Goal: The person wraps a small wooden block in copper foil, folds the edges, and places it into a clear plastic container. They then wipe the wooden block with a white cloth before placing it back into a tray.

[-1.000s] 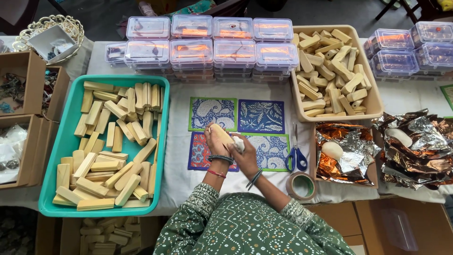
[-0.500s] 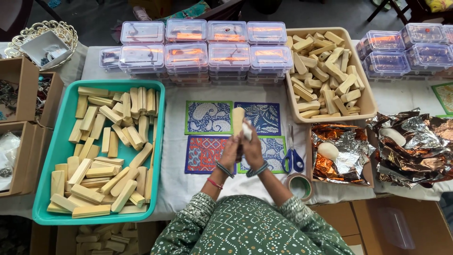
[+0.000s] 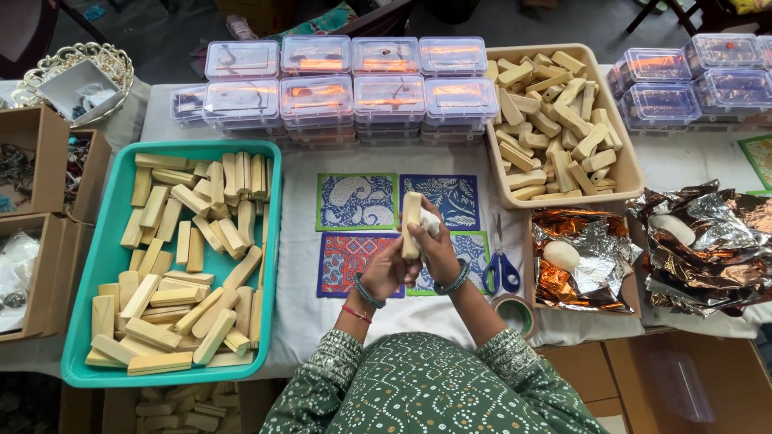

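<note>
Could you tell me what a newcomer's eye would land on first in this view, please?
Probably the two hands at centre, the left hand and right hand holding a pale wooden block upright over four patterned cards. Next, the teal tray of blocks on the left and the shiny foil on the right.

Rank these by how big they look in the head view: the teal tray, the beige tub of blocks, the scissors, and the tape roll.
1. teal tray
2. beige tub
3. scissors
4. tape roll, close to the scissors and partly hidden, so unsure.
</note>
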